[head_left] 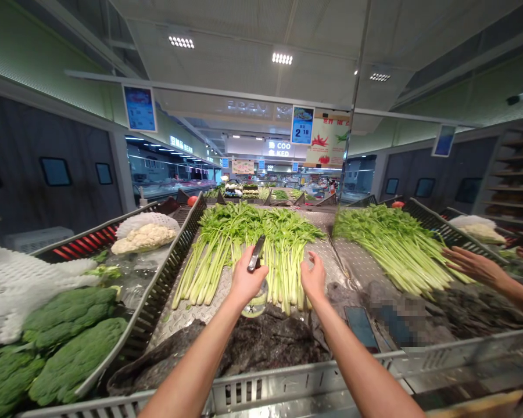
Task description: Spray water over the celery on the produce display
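Observation:
Bunches of celery [283, 261] lie side by side in a metal-floored bin, leaves at the back and pale stalks toward me. My left hand [246, 278] is closed around a slim black object [256, 253] that points up and away; its exact kind cannot be made out. Below that hand, a round clear item with a yellow-green label [256, 303] rests among the stalk ends, partly hidden by my wrist. At the right edge of the celery, my right hand [314, 276] has its fingers loosely curved and apart, with nothing visible in them.
Dark crumpled cloth [270, 342] covers the bin's front, with a phone [361, 328] lying on its right. Broccoli [78, 337] and cauliflower [146, 235] fill the left bin behind a slatted divider [165, 273]. A mirror-like panel on the right reflects celery and a hand.

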`<state>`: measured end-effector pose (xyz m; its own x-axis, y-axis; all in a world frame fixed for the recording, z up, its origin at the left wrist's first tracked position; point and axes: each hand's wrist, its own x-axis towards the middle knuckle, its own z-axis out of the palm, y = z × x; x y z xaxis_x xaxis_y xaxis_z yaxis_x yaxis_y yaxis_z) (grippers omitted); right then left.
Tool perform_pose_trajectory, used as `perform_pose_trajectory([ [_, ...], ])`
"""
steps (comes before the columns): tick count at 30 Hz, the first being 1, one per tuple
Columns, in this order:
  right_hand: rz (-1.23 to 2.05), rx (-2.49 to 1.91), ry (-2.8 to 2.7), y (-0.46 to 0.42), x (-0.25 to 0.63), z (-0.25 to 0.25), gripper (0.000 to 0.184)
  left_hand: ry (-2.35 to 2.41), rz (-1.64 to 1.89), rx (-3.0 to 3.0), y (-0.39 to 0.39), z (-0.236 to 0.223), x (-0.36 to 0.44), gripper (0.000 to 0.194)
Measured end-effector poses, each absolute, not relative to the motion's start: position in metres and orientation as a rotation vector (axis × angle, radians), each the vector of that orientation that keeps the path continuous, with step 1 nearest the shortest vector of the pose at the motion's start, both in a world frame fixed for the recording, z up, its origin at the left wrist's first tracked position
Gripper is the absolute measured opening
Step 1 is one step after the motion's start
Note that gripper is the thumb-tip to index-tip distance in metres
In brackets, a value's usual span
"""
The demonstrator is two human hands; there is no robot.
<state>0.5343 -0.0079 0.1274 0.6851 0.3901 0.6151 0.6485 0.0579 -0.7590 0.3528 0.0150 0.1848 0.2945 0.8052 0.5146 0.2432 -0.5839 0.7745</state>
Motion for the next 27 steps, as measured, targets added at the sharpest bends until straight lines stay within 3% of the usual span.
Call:
perform_pose_trajectory([
  [8, -0.276, -1.543, -0.873, -0.01, 0.541, 0.124, 0.041, 0.865, 1.221, 1.989, 0.006, 0.179, 0.367, 0.021],
  [21, -0.23, -1.531, -0.874, -0.018, 0.531, 0.126, 0.038, 0.792, 1.237, 1.952, 0.004, 0.176, 0.374, 0.027],
  [27, 0.105, -1.248, -1.142, -0.03, 0.502, 0.137, 0.038, 0.851, 1.277, 1.91, 0.013, 0.175, 0.385, 0.029],
])
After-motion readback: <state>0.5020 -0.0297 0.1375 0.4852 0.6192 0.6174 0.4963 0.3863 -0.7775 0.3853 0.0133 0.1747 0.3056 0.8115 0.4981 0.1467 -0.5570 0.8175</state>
